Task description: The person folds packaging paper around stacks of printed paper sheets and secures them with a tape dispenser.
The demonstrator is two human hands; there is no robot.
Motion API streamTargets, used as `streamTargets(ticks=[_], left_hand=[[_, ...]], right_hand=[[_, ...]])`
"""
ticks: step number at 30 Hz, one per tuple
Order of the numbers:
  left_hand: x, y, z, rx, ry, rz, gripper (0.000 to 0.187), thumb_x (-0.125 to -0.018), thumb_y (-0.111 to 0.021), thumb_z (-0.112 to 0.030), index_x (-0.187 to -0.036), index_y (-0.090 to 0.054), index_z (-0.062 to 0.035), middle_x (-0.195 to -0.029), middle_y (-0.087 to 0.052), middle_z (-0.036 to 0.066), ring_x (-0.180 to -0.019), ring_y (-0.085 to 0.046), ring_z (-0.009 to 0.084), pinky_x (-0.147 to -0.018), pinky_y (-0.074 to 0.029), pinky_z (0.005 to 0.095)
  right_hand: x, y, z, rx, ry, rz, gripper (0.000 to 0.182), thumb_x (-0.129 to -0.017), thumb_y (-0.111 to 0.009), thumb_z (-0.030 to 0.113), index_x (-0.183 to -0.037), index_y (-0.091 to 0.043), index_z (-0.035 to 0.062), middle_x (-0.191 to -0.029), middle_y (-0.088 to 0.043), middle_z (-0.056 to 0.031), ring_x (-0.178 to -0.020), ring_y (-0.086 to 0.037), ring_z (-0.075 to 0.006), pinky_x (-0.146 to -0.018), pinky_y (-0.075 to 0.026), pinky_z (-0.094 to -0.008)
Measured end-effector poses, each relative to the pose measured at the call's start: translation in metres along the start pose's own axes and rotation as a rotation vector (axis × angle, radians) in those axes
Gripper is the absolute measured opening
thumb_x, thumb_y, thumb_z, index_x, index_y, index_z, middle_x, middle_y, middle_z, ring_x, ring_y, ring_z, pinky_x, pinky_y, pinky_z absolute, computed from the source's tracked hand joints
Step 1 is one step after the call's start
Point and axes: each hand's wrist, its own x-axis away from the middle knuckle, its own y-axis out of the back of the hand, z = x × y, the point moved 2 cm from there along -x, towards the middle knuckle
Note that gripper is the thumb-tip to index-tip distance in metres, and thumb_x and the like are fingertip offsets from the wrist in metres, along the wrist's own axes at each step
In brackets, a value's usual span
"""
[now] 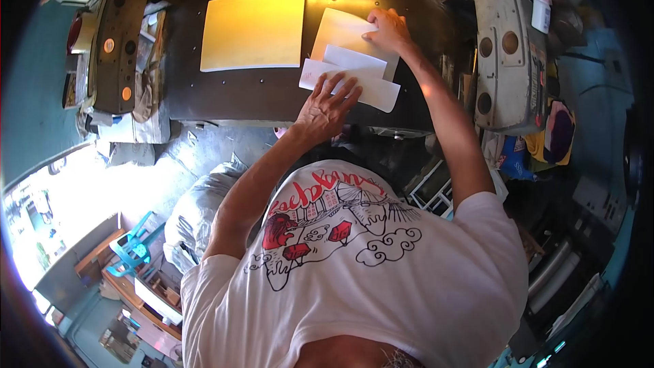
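On the dark tabletop (231, 99), a stack of paper (253, 31) lies flat at the left, lit yellow. Right of it is a larger sheet (335, 31), partly covered by a smaller white piece (354, 61) and a white paper strip (371, 90) at the front. My left hand (327, 105) rests on the left part of the strip, fingers spread. At the upper right edge of the larger sheet is my right hand (388, 30), its fingers curled and thumb on the paper; whether it pinches the edge is hard to tell.
Worn machine housings with round knobs stand left (119, 48) and right (507, 48) of the table. A white bottle (541, 12) sits on the right one. Grey plastic bags (204, 211) and a turquoise stool (129, 253) are at the lower left.
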Motion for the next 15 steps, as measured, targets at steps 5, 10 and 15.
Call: streamTargets(ticks=[5,10,15], left_hand=[[0.001,-0.002,-0.003,0.010,0.030,-0.021,0.063,-0.089,-0.071,-0.014,-0.148,-0.051,-0.0130,-0.155,-0.046,0.012,-0.150,-0.036,0.0367,-0.125,-0.027,0.0583],[0.002,-0.004,-0.002,0.044,0.023,-0.060,0.072,-0.076,-0.077,-0.012,-0.145,-0.054,-0.0108,-0.153,-0.048,0.013,-0.150,-0.037,0.0362,-0.126,-0.026,0.0601],[0.002,-0.003,-0.001,0.039,0.034,-0.060,0.062,-0.088,-0.072,-0.014,-0.146,-0.052,-0.0128,-0.153,-0.047,0.012,-0.151,-0.036,0.0350,-0.126,-0.027,0.0582]], right_hand=[[-0.009,-0.002,-0.003,0.044,0.073,-0.090,0.035,-0.073,-0.086,0.024,-0.098,-0.067,0.0095,-0.099,-0.070,-0.0074,-0.101,-0.065,-0.0298,-0.089,-0.051,-0.0429],[-0.005,0.032,0.020,-0.227,0.087,-0.056,0.019,-0.079,-0.081,0.015,-0.094,-0.072,0.0080,-0.098,-0.075,-0.0105,-0.092,-0.072,-0.0316,-0.080,-0.056,-0.0419],[0.044,0.035,0.054,-0.136,0.249,-0.215,0.004,-0.081,-0.075,0.011,-0.084,-0.074,0.0076,-0.090,-0.071,-0.0115,-0.088,-0.069,-0.0341,-0.078,-0.056,-0.0434]])
